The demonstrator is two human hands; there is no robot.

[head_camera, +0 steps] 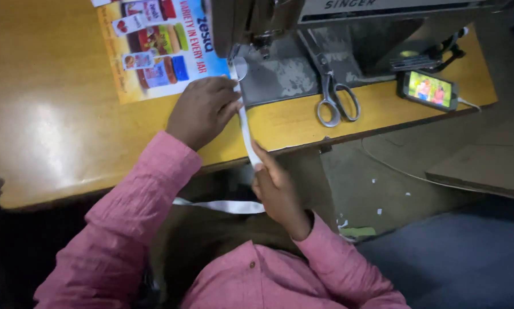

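Observation:
A narrow white fabric strip (245, 126) runs from under the needle of a sewing machine (257, 23) toward me, across the edge of the yellow wooden table (51, 131). My left hand (202, 110) rests on the table with its fingertips pressing the strip near the machine's metal bed (280, 74). My right hand (277, 191), below the table edge, pinches the strip's nearer part. More of the white strip (228, 206) hangs across my lap. Both sleeves are pink.
Steel scissors (334, 94) lie on the table right of the machine bed. A phone (428, 90) with a lit screen lies at the table's right end, a cable leading off it. A colourful printed sheet (154, 46) lies left of the machine. Scraps dot the floor.

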